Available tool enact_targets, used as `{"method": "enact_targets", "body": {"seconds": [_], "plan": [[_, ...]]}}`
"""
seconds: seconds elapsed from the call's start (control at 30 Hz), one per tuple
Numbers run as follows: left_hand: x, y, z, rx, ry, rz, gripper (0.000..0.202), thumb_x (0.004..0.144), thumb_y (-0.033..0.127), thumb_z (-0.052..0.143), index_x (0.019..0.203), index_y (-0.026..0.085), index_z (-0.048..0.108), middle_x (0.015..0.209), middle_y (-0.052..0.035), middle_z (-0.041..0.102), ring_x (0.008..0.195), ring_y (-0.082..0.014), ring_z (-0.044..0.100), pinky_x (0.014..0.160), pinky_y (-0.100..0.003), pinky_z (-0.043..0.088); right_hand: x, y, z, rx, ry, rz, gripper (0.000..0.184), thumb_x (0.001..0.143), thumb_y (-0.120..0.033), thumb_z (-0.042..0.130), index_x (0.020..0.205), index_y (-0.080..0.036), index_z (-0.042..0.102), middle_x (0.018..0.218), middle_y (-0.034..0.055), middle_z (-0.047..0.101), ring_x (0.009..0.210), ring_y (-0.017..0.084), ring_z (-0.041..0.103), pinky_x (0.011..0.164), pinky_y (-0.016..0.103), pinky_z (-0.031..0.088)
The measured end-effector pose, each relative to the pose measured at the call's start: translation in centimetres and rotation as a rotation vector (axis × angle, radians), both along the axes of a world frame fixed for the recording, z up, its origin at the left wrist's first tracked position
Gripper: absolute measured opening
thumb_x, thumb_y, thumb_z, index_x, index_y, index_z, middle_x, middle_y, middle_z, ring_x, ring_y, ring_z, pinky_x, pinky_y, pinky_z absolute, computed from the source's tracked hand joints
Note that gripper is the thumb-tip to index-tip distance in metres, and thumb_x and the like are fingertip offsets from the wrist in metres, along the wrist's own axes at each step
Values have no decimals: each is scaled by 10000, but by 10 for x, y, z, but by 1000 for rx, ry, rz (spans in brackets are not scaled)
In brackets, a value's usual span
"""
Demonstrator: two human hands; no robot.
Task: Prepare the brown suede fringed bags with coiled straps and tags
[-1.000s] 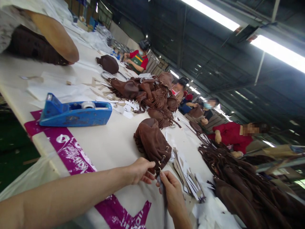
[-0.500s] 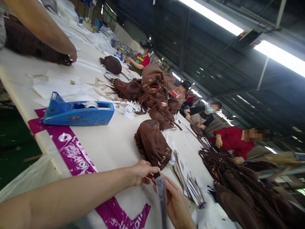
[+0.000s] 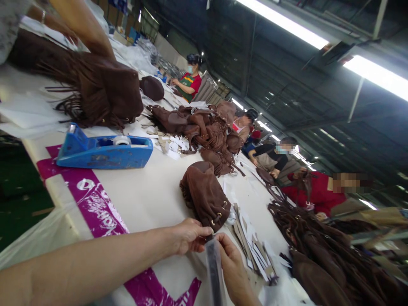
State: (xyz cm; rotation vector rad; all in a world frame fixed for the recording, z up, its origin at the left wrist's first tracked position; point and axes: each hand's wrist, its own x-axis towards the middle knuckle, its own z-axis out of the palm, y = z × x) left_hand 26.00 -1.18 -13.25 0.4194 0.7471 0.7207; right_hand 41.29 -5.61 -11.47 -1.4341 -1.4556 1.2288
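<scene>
A brown suede bag [image 3: 204, 194] with brass rings lies on the white table [image 3: 149, 191] just beyond my hands. My left hand [image 3: 188, 234] pinches the top end of a dark strap [image 3: 213, 270] right under the bag's near corner. Closed around the same strap from the right is my right hand [image 3: 234, 267]. The strap runs down out of the picture.
A blue tape dispenser [image 3: 103, 149] stands at the left. A pile of brown fringed bags [image 3: 204, 127] lies further along, more [image 3: 321, 255] at the right. Card pieces [image 3: 251, 242] lie beside my hands. A co-worker's arm [image 3: 86, 25] holds a fringed bag [image 3: 102, 91] upper left. Other people sit along the far side.
The co-worker at upper left has brought a large fringed bag down onto the table near the dispenser. My hands have stayed on the strap, shifting slightly lower.
</scene>
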Motion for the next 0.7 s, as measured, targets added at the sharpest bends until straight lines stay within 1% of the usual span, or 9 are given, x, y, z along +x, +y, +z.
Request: {"method": "enact_targets", "body": {"seconds": [0.1,0.2,0.27,0.33,0.4,0.47,0.5,0.6,0.7], "plan": [[1,0,0,5,4,-8,350,599,278,838,704,132,538,585,8,592,480,-86,533,391,-174,349,-6,2,-2,94,-62,-16,299,786,-500,640,724,-225,539,637,-45,486,596,137,420,547,241,391],[3,-1,0,17,13,47,292,641,238,807,685,123,542,567,21,572,470,-75,518,418,-185,387,-10,3,-3,103,-110,-122,339,799,-570,587,734,-240,548,641,-27,523,583,157,466,535,260,422],[5,-1,0,22,17,80,269,658,224,790,684,119,544,570,24,569,474,-73,516,442,-196,411,-8,1,-2,63,-127,-225,388,814,-625,532,819,-244,600,715,8,595,630,182,541,569,280,465],[6,-2,0,28,26,99,257,657,217,784,689,119,549,583,22,574,490,-77,517,447,-199,410,-4,-3,1,26,-143,-258,443,816,-645,521,956,-241,635,862,52,658,747,213,610,638,300,503],[6,-3,-1,55,41,117,250,649,219,780,695,120,556,595,23,571,517,-81,514,446,-196,401,1,-6,2,37,-165,-192,458,780,-606,608,1042,-232,640,960,72,678,846,235,633,711,314,515],[5,-4,-2,102,83,126,248,643,240,772,690,127,556,602,24,561,548,-91,510,435,-193,385,5,-9,2,94,-189,-83,397,749,-513,695,1015,-221,656,949,64,684,881,238,630,766,314,504],[5,-4,-3,130,115,129,247,642,251,766,684,132,554,604,25,553,560,-97,509,425,-192,374,7,-9,1,129,-201,-46,338,752,-473,705,968,-217,665,901,54,681,858,230,626,764,307,497],[6,-4,-6,197,212,118,216,664,258,726,677,143,544,591,30,528,563,-108,505,391,-186,344,9,-8,0,276,-276,10,177,821,-394,643,799,-219,647,758,17,616,729,187,572,673,274,468],[8,-5,-7,252,252,99,174,710,249,669,679,149,530,572,30,528,533,-107,508,379,-184,360,9,-6,1,469,-388,62,190,856,-332,604,699,-224,605,752,18,573,717,180,532,660,272,441]]}}
